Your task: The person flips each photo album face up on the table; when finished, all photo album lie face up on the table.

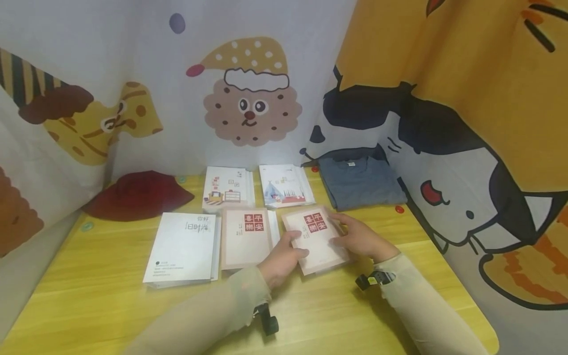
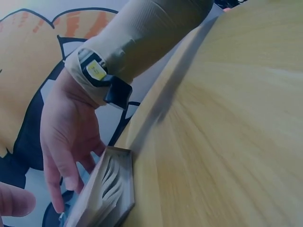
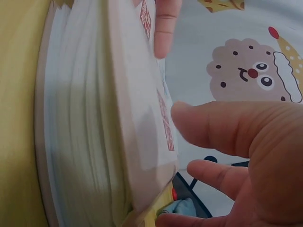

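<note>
Both hands are at a pale pink book (image 1: 324, 251) with red square characters on its cover, lying slightly turned on the table. My left hand (image 1: 280, 260) is at its left side, thumb and a fingertip over the cover. At the right side, my right hand (image 1: 364, 239) has its thumb by the cover and straight, spread fingers beside the edge. The right wrist view shows the thick page block (image 3: 83, 118) between the covers. Immediately left lies a matching pink book (image 1: 244, 251), then a white book (image 1: 182, 251). Some of the left fingers are hidden.
Behind stand two illustrated white book stacks, the left stack (image 1: 226, 190) and the right stack (image 1: 284, 187). A dark red hat (image 1: 139, 197) lies back left and a folded grey-blue shirt (image 1: 361, 182) back right. Cartoon-printed curtains (image 1: 155, 49) border the yellow wooden table (image 1: 88, 305).
</note>
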Action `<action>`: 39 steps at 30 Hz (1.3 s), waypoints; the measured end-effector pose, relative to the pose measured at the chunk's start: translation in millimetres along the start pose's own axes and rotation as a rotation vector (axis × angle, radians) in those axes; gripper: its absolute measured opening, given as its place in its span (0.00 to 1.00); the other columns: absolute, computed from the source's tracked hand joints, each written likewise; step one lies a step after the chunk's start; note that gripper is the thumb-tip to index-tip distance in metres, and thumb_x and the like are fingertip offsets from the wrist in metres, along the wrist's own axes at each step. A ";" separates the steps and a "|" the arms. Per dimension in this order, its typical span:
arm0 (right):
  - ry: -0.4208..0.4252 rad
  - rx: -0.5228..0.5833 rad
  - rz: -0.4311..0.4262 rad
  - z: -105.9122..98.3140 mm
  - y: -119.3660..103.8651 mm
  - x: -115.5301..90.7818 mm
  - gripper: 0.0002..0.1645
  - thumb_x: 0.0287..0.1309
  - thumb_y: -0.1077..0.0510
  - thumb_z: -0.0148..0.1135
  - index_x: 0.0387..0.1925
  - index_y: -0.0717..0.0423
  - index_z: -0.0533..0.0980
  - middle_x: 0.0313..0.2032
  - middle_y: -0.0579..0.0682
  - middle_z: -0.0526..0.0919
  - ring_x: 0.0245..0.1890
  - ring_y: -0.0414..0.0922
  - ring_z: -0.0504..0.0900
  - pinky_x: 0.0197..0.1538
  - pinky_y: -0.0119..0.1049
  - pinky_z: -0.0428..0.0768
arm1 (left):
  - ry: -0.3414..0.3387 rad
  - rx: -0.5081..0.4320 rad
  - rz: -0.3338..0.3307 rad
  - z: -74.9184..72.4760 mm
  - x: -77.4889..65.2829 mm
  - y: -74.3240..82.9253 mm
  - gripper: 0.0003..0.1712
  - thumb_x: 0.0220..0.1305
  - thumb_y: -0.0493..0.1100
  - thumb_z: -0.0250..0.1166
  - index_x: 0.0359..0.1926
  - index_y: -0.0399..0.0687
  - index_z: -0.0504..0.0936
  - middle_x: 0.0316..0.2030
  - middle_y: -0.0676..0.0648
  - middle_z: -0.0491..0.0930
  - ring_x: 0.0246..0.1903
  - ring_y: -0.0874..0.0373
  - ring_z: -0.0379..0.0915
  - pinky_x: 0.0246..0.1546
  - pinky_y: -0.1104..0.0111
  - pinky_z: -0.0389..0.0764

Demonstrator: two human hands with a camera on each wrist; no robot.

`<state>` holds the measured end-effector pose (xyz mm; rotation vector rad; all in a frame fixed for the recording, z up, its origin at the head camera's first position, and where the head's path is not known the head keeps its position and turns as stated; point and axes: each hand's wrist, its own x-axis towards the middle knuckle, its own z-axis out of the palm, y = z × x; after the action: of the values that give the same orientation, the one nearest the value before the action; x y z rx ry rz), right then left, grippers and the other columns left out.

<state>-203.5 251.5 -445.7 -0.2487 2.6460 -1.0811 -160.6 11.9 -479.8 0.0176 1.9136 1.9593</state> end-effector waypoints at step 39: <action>-0.091 0.146 0.006 0.2 7.7 -1.6 0.40 0.69 0.59 0.68 0.78 0.55 0.66 0.71 0.65 0.73 0.59 0.57 0.82 0.51 0.44 0.88 | -0.027 0.096 0.086 5.6 -1.7 4.1 0.44 0.62 0.32 0.64 0.79 0.53 0.63 0.74 0.33 0.66 0.68 0.38 0.69 0.67 0.46 0.76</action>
<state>-202.3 257.2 -451.0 -0.2534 2.4735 -1.2243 -158.6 16.8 -475.1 0.1546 2.0187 1.9088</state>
